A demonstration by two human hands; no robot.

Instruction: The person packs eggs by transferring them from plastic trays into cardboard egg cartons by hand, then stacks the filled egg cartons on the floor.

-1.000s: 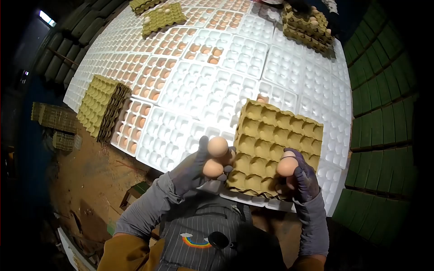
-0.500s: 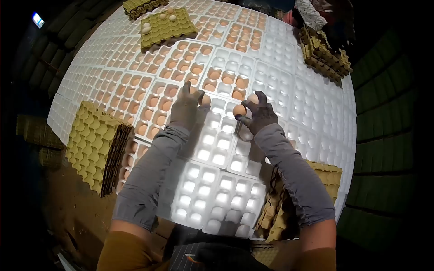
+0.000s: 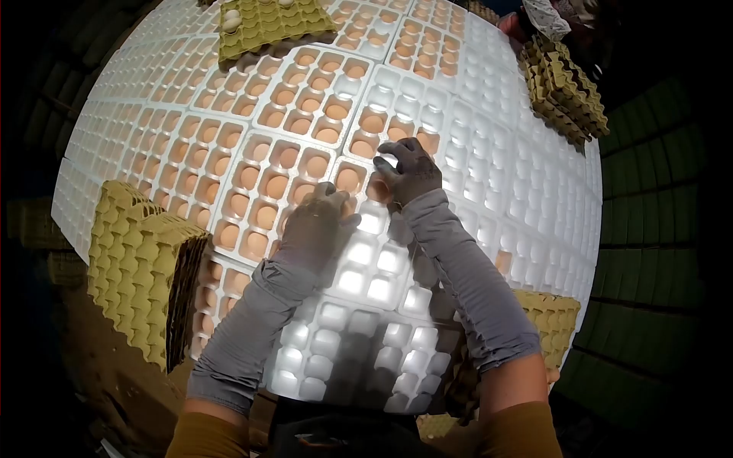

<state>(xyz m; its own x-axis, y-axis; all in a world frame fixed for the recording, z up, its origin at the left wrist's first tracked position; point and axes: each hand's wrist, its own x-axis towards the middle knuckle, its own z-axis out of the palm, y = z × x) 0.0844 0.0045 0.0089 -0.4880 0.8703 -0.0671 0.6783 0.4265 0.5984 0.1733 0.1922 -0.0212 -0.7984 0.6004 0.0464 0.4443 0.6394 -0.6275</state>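
Observation:
My left hand, gloved in grey, is low over a white foam egg tray. Its fingers curl round a brown egg at a cell of that tray. Just beyond them a brown egg sits in its own cell. My right hand, also gloved, is closed above the same tray's far end. A brown egg shows beneath its thumb, and a pale egg is between its curved fingers. The fingers partly hide both eggs.
Foam trays holding brown eggs spread to the left; bare-celled trays lie right. Stacked pulp trays stand at left, lower right and far right. Another pulp tray carries pale eggs. A person's sleeve shows beyond.
My left hand has come back towards me. My right hand has moved left with its eggs to the tray's far cells. The view has shifted slightly.

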